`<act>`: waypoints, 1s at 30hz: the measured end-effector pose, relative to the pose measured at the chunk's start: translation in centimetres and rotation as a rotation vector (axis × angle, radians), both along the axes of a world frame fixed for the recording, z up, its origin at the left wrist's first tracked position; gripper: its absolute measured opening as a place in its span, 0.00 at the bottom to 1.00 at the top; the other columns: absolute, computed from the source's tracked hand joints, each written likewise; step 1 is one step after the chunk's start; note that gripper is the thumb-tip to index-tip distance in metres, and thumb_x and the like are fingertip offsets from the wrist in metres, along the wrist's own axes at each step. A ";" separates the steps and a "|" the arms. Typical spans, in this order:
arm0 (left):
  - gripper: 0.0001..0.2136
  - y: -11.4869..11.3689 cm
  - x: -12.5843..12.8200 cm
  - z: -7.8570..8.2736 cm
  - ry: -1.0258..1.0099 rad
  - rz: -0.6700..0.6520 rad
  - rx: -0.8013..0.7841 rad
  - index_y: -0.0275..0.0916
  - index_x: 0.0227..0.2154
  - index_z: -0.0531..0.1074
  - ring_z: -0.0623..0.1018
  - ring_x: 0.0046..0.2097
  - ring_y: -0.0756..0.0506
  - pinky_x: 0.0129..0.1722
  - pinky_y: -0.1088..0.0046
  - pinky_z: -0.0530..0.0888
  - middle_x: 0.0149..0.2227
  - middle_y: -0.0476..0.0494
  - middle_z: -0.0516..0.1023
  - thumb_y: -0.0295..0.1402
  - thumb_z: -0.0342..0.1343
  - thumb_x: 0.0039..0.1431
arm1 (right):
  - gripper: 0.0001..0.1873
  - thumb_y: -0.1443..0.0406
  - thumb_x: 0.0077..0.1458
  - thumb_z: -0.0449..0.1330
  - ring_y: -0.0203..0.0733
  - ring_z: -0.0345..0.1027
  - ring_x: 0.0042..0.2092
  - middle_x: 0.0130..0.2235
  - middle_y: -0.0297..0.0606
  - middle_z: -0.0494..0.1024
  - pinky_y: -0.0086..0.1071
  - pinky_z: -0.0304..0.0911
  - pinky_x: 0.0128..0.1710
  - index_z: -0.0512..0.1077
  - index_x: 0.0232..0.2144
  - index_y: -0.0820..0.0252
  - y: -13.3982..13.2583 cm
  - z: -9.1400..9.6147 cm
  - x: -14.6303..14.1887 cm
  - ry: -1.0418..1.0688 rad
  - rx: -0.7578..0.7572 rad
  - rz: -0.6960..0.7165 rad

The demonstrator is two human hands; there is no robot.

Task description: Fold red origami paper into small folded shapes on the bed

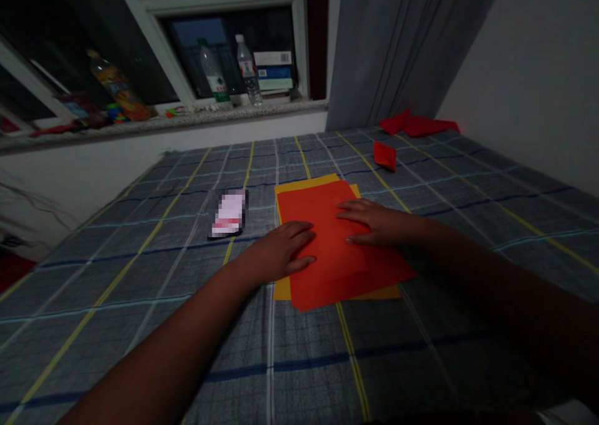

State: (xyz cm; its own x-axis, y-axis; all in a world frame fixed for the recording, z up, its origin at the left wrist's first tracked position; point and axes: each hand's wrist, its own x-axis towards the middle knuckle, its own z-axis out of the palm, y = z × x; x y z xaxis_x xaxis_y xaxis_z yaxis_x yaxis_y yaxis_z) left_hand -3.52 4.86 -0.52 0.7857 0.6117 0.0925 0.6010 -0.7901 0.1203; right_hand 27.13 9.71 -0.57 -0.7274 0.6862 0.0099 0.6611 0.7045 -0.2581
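Red paper (330,259), long axis pointing away, left hand (276,251) and right hand (377,222) atop, fingers (298,226) loosely outspread

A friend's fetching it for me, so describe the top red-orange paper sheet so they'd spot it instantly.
On the grey plaid cloth, find a bare left hand and right hand. Both rest on a flat, red-orange paper sheet. Unlike the golden-yellow paper peeking out beneath, it lies on top.
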 end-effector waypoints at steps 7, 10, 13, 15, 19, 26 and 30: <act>0.28 0.1 -0.2 -0.1 -0.010 0.008 -0.035 0.33 0.62 0.63 0.63 0.66 0.36 0.64 0.56 0.63 0.66 0.30 0.61 0.49 0.47 0.69 | 0.33 0.50 0.63 0.54 0.54 0.50 0.69 0.68 0.51 0.58 0.50 0.48 0.67 0.63 0.64 0.62 0.3 0.1 0.3 0.051 -0.004 0.012; 0.28 0.2 -0.3 -0.2 -0.018 0.005 -0.036 0.34 0.62 0.63 0.63 0.66 0.37 0.65 0.56 0.63 0.66 0.30 0.61 0.49 0.47 0.69 | 0.27 0.56 0.66 0.50 0.50 0.56 0.66 0.65 0.50 0.64 0.47 0.51 0.66 0.67 0.61 0.63 0.9 -0.5 0.3 0.099 0.066 0.014; 0.28 0.3 -0.4 -0.4 -0.021 -0.003 -0.028 0.33 0.62 0.62 0.62 0.66 0.37 0.65 0.57 0.62 0.66 0.30 0.61 0.49 0.46 0.69 | 0.23 0.61 0.67 0.48 0.48 0.62 0.63 0.61 0.49 0.71 0.46 0.55 0.64 0.72 0.57 0.62 1.6 -1.2 0.3 0.122 0.141 0.027; 0.28 0.3 -0.5 -0.5 -0.019 -0.007 -0.025 0.34 0.63 0.62 0.62 0.66 0.37 0.65 0.57 0.62 0.66 0.30 0.61 0.49 0.46 0.69 | 0.21 0.63 0.66 0.49 0.48 0.65 0.61 0.58 0.48 0.74 0.46 0.57 0.63 0.73 0.55 0.62 1.9 -1.7 0.3 0.131 0.179 0.041; 0.28 0.4 -0.6 -0.5 -0.018 -0.012 -0.032 0.35 0.63 0.61 0.61 0.67 0.38 0.65 0.57 0.61 0.67 0.31 0.60 0.49 0.45 0.70 | 0.21 0.63 0.64 0.52 0.49 0.65 0.61 0.58 0.47 0.74 0.47 0.57 0.63 0.73 0.56 0.60 2.1 -1.9 0.4 0.133 0.195 0.070; 0.29 0.4 -0.6 -0.5 0.004 0.003 -0.050 0.35 0.64 0.60 0.60 0.67 0.38 0.66 0.57 0.60 0.67 0.31 0.59 0.50 0.45 0.69 | 0.31 0.55 0.61 0.57 0.53 0.55 0.67 0.66 0.49 0.64 0.49 0.51 0.66 0.65 0.63 0.60 1.2 -1.2 1.2 0.050 0.119 0.098; 0.28 0.5 -0.6 -0.5 -0.005 0.009 -0.064 0.35 0.64 0.61 0.60 0.67 0.38 0.66 0.57 0.60 0.67 0.31 0.59 0.49 0.47 0.69 | 0.36 0.51 0.60 0.58 0.56 0.47 0.70 0.70 0.51 0.55 0.51 0.47 0.66 0.61 0.65 0.60 -0.1 -1.1 1.0 -0.005 0.128 0.078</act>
